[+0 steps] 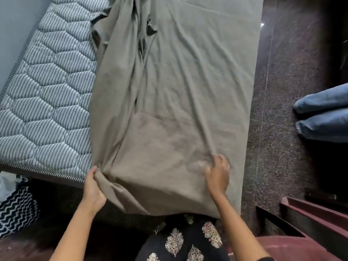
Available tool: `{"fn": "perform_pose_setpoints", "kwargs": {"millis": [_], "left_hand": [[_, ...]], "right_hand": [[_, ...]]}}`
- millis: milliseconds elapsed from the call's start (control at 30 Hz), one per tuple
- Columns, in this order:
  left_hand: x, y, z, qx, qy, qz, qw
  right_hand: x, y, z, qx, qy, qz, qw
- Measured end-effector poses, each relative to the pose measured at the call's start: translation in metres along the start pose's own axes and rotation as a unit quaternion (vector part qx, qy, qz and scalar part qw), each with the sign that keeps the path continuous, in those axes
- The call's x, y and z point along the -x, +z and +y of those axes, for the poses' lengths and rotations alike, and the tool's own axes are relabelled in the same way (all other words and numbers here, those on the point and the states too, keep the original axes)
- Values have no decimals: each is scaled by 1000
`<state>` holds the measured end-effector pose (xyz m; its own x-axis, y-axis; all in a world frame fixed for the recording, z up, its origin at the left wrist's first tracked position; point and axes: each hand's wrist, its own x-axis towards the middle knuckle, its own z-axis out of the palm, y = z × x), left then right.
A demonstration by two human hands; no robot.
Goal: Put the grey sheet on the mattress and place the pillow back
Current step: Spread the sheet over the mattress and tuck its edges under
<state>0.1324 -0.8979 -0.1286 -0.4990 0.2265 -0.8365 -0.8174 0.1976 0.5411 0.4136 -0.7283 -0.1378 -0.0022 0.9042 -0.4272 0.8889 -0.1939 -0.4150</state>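
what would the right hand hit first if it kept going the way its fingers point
More grey sheet: the right hand is on it, fingers pointing up the bed, where a crease starts at the fingertips. Nothing else seems to lie in that line.

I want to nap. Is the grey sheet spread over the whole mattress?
Only partly. The grey sheet covers the right side, bunched at its edge; the mattress beside it is bare.
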Motion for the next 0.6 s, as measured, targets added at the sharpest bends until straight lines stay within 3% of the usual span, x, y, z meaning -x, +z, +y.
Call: {"fn": "perform_pose_setpoints", "kwargs": {"millis": [133, 233, 467, 600], "left_hand": [[-2, 16, 15, 31, -18, -38, 999], [-7, 28, 28, 18, -56, -82, 995], [-30, 17, 67, 16, -110, -80, 991], [-39, -4, 72, -62, -136, -80, 985]], "right_hand": [[4, 21, 14, 122, 20, -171, 977], [-4, 32, 14, 139, 26, -199, 970], [-1, 31, 2, 152, 69, -177, 970], [30, 45, -31, 181, 74, -42, 980]]}}
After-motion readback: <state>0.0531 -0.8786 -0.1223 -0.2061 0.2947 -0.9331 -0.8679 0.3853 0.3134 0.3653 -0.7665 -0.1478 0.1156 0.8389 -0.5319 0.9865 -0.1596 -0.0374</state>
